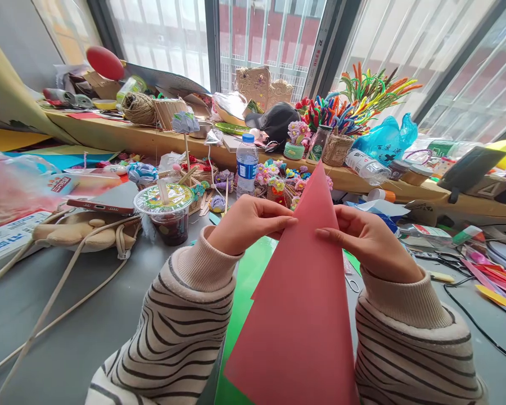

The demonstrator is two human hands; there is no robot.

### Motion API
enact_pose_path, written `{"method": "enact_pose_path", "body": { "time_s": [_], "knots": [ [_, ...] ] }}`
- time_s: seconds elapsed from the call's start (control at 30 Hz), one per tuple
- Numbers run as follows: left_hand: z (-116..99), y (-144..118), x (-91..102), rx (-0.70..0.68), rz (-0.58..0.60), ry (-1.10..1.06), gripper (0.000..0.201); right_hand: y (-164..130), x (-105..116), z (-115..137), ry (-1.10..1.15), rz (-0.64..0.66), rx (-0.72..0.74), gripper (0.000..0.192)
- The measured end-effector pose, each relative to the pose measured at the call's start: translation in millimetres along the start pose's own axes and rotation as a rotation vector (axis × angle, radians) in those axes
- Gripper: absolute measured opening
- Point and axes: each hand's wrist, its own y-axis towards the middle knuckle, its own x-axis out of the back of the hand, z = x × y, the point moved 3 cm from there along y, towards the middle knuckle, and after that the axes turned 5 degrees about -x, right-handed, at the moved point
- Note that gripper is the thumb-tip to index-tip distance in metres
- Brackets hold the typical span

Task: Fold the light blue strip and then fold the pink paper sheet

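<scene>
Far left: a plush bag (pixel 84 232) lies on the grey table (pixel 88 315) with a phone (pixel 99 205) resting on top, straps trailing toward the near edge. Just right of it, a sealed drink cup (pixel 168 214) stands upright with a straw through the lid, parked clear of the work zone. A water bottle (pixel 247 164) stands upright behind, near the wooden ledge (pixel 109 135).

Left hand (pixel 247 222): fingers clenched in a pinch on the left edge of the red paper (pixel 303 304), thumb and fingertips meeting near the upper part of the sheet. Grip sits high, likely to control the pointed tip.

The red paper is held up off the table between both hands, folded to a narrow triangle, point up, wide end down between the striped sleeves. A green sheet (pixel 247 292) lies flat beneath it on the table.

Right hand (pixel 369 239): mirrors the left, fingers pinching the right edge at about the same height, so the sheet stays taut and symmetric.

Far right: scissors (pixel 441 259) and loose paper strips (pixel 500 281) on the table, near but apart from the hands.
</scene>
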Motion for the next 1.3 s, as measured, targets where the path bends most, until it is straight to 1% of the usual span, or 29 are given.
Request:
{"method": "enact_pose_path", "body": {
  "time_s": [0.2,0.3,0.37,0.43,0.57,0.67,0.8,0.9,0.97,1.03,1.1,1.17,1.3],
  "knots": [
    [0.2,-0.6,-0.9,-0.009,-0.010,0.008,0.020,1.0,-1.8,-1.6,-0.024,0.000,0.002,0.023],
    [0.6,-0.5,-2.0,-0.015,-0.044,0.018,0.022,0.6,-3.8,-1.7,-0.025,-0.001,0.005,0.023],
    [-0.9,-1.0,-2.1,-0.027,-0.075,0.036,0.023,-0.5,-4.8,-0.6,-0.013,0.025,-0.002,0.024],
    [-3.9,-2.1,-2.0,-0.032,-0.078,0.051,0.024,-2.6,-4.4,1.3,-0.007,0.074,-0.020,0.024],
    [-10.8,-5.4,-2.6,0.000,0.012,0.029,0.023,-8.4,1.2,5.7,-0.064,0.170,-0.051,0.016],
    [-14.3,-8.0,-2.4,0.006,0.046,0.007,0.021,-11.0,5.1,7.4,-0.098,0.165,-0.060,0.017],
    [-15.1,-10.6,-2.5,-0.004,0.054,0.040,0.021,-11.2,6.3,6.6,-0.140,0.130,-0.122,0.019],
    [-13.6,-10.8,-4.3,-0.013,0.086,0.103,0.021,-10.7,5.6,5.5,-0.197,0.193,-0.163,0.020],
    [-11.3,-9.8,-7.2,-0.008,0.128,0.134,0.021,-10.0,5.7,4.5,-0.198,0.228,-0.176,0.019],
    [-8.2,-8.6,-11.1,0.007,0.181,0.143,0.022,-8.6,7.6,3.8,-0.159,0.184,-0.159,0.017],
    [-5.3,-7.5,-14.4,0.019,0.213,0.147,0.023,-6.8,10.0,2.7,-0.125,0.096,-0.127,0.014],
    [-3.3,-6.9,-15.7,0.019,0.213,0.153,0.025,-5.2,11.4,0.9,-0.122,0.026,-0.109,0.014],
    [-1.7,-7.2,-15.3,0.018,0.203,0.163,0.025,-2.9,12.0,-1.7,-0.134,-0.041,-0.102,0.016]
  ]
}}
